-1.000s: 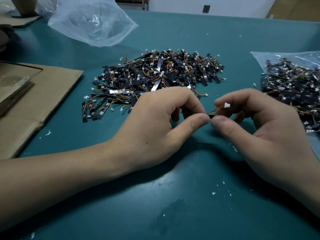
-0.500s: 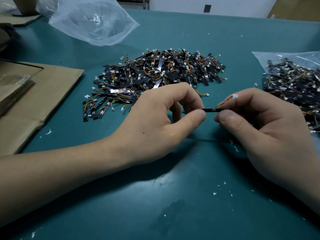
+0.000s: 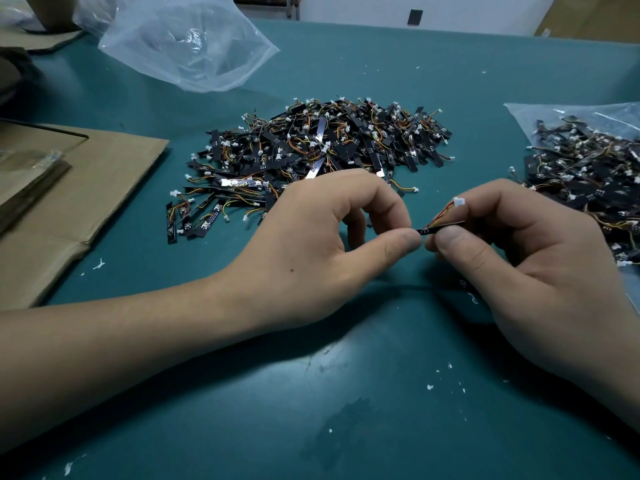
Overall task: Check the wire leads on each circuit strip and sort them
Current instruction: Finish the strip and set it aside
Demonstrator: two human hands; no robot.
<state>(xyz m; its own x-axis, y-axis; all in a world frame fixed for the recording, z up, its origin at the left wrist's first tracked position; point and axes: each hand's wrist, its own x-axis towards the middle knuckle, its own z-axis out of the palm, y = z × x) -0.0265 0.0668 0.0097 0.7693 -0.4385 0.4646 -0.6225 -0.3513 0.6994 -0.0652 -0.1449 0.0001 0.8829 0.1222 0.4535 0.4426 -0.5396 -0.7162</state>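
**One strip in both hands, leads under check**

Above the middle of the green table (image 3: 346, 393), toward its right side, a single circuit strip (image 3: 426, 231) is held off the surface between two hands. The left hand (image 3: 322, 247) is closed in a pinch, thumb tip against the strip's near end; the right hand (image 3: 519, 258) is closed on the other part, thumb pressed on top, most of the strip hidden under it. Thin red and yellow wire leads (image 3: 445, 212) rise from the strip to a small white connector (image 3: 459, 201) beside the right forefinger.

The strip looks very light and thin, probably stiff along its length but easy to snap or bend if flexed. The leads look soft and fine — their joints at the board are likely the weak point, so a gentle tug is the judgement, not a pull. Best held by the strip's edges or ends, with the connector as the place to take the wires.

Behind the hands, at mid-table, lies a loose pile of strips (image 3: 322, 147), unbagged. At the right edge a clear bag (image 3: 540, 116) lies flat with more strips (image 3: 581, 168) on or in it — which, I cannot tell. Toward the far left corner a second clear plastic bag (image 3: 187, 43) sits crumpled, seemingly empty. Flattened cardboard (image 3: 104, 188) lies along the left edge.
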